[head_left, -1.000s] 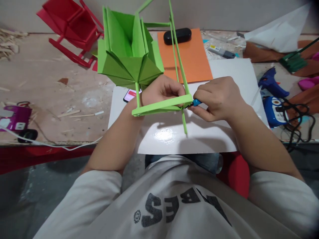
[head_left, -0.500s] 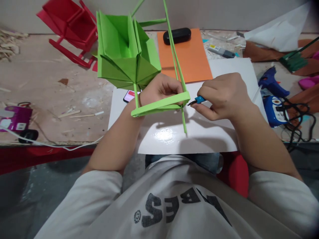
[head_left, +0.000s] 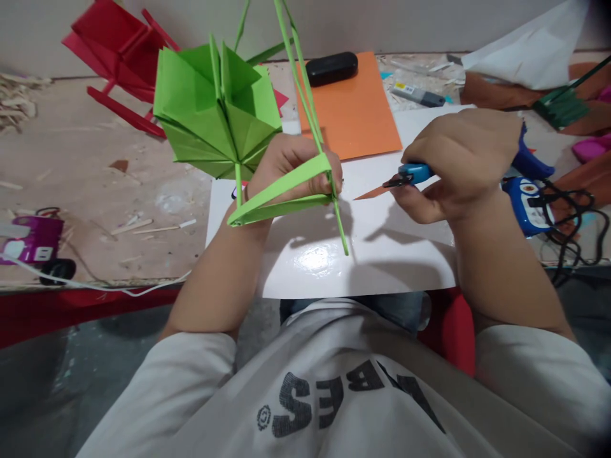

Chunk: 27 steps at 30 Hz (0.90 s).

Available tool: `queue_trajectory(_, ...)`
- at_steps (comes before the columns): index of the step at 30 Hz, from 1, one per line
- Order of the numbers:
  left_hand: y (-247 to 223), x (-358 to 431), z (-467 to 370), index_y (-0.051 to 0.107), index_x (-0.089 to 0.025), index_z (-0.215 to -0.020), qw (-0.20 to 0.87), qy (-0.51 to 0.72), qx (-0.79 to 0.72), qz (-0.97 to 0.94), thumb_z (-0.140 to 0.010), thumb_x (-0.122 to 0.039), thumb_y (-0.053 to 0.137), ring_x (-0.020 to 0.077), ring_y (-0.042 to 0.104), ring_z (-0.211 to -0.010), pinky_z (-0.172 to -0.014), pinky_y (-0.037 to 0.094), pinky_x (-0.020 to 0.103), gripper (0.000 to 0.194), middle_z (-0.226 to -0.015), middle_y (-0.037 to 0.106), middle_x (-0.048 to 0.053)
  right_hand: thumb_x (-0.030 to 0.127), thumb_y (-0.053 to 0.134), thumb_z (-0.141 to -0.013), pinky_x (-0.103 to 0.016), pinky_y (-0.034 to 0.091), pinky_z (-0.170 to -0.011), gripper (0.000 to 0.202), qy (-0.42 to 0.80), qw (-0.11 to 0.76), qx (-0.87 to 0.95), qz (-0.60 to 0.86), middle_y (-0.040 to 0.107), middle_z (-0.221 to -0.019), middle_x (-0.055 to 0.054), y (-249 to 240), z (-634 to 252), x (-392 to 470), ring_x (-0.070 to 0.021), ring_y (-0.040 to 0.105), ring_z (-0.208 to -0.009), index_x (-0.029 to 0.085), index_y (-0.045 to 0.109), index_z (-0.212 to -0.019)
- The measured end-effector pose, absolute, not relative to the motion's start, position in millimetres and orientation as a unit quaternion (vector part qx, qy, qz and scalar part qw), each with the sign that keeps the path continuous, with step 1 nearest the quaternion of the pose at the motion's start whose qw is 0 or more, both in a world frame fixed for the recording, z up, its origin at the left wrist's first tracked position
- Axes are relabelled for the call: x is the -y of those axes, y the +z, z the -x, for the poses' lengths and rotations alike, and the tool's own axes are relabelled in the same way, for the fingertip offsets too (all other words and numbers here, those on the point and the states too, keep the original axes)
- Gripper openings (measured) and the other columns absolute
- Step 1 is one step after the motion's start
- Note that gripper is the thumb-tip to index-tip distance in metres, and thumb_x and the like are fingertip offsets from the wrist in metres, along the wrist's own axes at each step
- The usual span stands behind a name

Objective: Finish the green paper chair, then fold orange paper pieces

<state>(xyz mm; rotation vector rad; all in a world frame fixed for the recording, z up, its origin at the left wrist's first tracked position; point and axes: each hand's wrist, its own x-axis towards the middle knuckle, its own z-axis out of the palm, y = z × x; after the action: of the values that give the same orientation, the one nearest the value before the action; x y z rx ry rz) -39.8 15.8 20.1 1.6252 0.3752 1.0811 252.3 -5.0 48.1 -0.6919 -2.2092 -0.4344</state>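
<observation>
My left hand (head_left: 298, 166) is closed on the frame of a green folded-paper model (head_left: 219, 114), pinching it where several thin green strips meet. A thin green stick (head_left: 342, 229) points down from that joint. The folded paper body stands beyond my left wrist. To the right, my right hand (head_left: 453, 166) grips blue-handled pliers (head_left: 414, 173), their dark jaws turned left and apart from the green joint. A pointed brown sliver (head_left: 371, 193) shows beside the jaw tips; whether the jaws hold it, I cannot tell. Beneath both hands lies a white board (head_left: 305, 273).
Orange paper (head_left: 353, 121) carries a black case (head_left: 333, 68). A cutter (head_left: 417, 95) lies to its right. A red paper model (head_left: 114, 57) is at back left. On the right are a blue glue gun (head_left: 537, 159) and a blue device (head_left: 527, 203) with black cable.
The pliers and my right hand have moved right, away from the green joint. My left hand and the green model have shifted left, and the body has tilted.
</observation>
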Motion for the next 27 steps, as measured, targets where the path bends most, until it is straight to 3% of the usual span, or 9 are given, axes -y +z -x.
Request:
queue_trajectory(3,17,-17,41,0.093,-0.027,-0.088,0.535,0.456,-0.168,-0.691,-0.097,-0.058,0.1,0.0201,0.068,-0.063,-0.058,0.051,0.033,0.034,-0.07,0.073,0.003,0.054,0.078,-0.102,-0.044,0.039,-0.062,0.033,0.015,0.477,0.839,0.264,0.065,-0.07,-0.001,47,-236,19,-0.0224,0.06,-0.063,0.029,0.063,-0.086)
queue_trajectory(4,17,-18,40,0.092,-0.026,-0.086,0.525,0.457,-0.18,-0.695,-0.096,-0.062,0.1,0.0197,0.068,-0.063,-0.059,0.051,0.033,0.038,-0.07,0.072,0.003,0.053,0.083,-0.099,-0.042,0.038,-0.059,0.037,0.098,0.494,0.818,0.278,0.062,-0.066,0.001,47,-228,26,-0.0193,0.054,-0.057,0.029,0.062,-0.081)
queue_trajectory(7,20,-17,37,0.088,-0.025,-0.08,0.495,0.468,-0.21,-0.702,-0.094,-0.065,0.1,0.0201,0.069,-0.066,-0.062,0.053,0.034,0.044,-0.073,0.074,0.004,0.054,0.089,-0.093,-0.039,0.039,-0.057,0.04,0.252,0.468,0.775,0.341,0.061,-0.062,0.004,46,-204,45,-0.0161,0.046,-0.053,0.03,0.064,-0.075)
queue_trajectory(10,24,-14,34,0.088,-0.025,-0.08,0.484,0.484,-0.218,-0.696,-0.094,-0.062,0.101,0.0207,0.069,-0.069,-0.065,0.056,0.036,0.041,-0.077,0.077,0.005,0.05,0.088,-0.091,-0.038,0.042,-0.059,0.028,0.28,0.428,0.754,0.411,0.064,-0.064,0.003,41,-192,52,-0.018,0.052,-0.059,0.03,0.073,-0.078)
queue_trajectory(16,19,-17,32,0.09,-0.025,-0.086,0.476,0.514,-0.216,-0.68,-0.1,-0.06,0.098,0.0185,0.07,-0.066,-0.059,0.053,0.032,0.038,-0.075,0.079,0.005,0.03,0.08,-0.083,-0.035,0.046,-0.063,0.005,0.304,0.469,0.74,0.375,0.067,-0.065,0.005,30,-193,39,-0.0136,0.049,-0.058,0.027,0.078,-0.08)
queue_trajectory(21,16,-19,30,0.088,-0.026,-0.086,0.502,0.531,-0.207,-0.651,-0.098,-0.059,0.1,0.0168,0.07,-0.063,-0.058,0.054,0.031,0.038,-0.075,0.077,0.003,0.029,0.079,-0.084,-0.035,0.042,-0.062,0.015,0.276,0.489,0.726,0.397,0.058,-0.065,0.006,29,-189,37,-0.0134,0.046,-0.058,0.027,0.066,-0.075)
queue_trajectory(27,17,-27,29,0.073,-0.027,-0.08,0.496,0.607,-0.226,-0.578,-0.094,-0.065,0.102,0.0129,0.059,-0.056,-0.056,0.051,0.03,0.049,-0.07,0.066,-0.003,0.043,0.085,-0.091,-0.035,0.041,-0.057,0.032,0.308,0.492,0.699,0.418,0.055,-0.066,0.004,18,-193,25,-0.0161,0.049,-0.061,0.028,0.06,-0.077)
